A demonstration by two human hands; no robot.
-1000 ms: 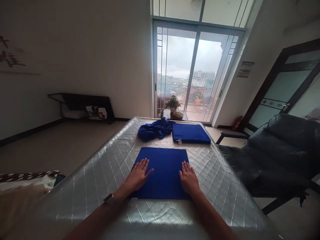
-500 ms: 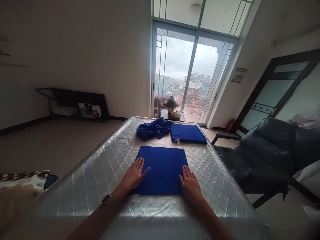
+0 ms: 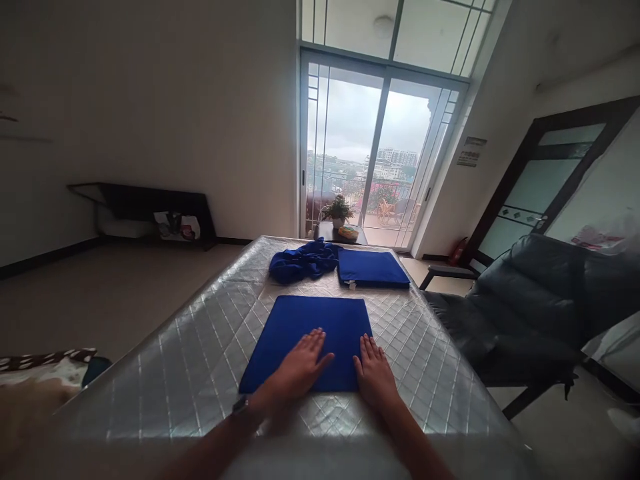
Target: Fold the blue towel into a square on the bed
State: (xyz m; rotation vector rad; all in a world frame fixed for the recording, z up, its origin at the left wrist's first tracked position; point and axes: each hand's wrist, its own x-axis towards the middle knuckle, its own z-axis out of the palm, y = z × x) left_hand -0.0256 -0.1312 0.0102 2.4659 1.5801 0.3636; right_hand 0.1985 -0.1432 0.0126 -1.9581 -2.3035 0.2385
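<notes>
A folded blue cloth (image 3: 300, 327) lies flat on the silver quilted mattress (image 3: 200, 360) in front of me. My left hand (image 3: 300, 367) rests palm down on the cloth's near middle, fingers stretched out. My right hand (image 3: 374, 375) lies flat on the cloth's near right corner, fingers together and straight. Farther back a second folded blue cloth (image 3: 373, 268) lies beside a crumpled blue cloth (image 3: 303, 261).
A black leather chair (image 3: 530, 307) stands close to the mattress's right edge. Beyond the far end are a small table with a potted plant (image 3: 337, 212) and sliding glass doors (image 3: 370, 160). A dark low shelf (image 3: 150, 210) sits by the left wall. A patterned fabric (image 3: 45, 367) lies at lower left.
My left hand has slid right from the cloth's left edge to its near middle. The right hand has stayed at the right corner. The view has shifted slightly.
</notes>
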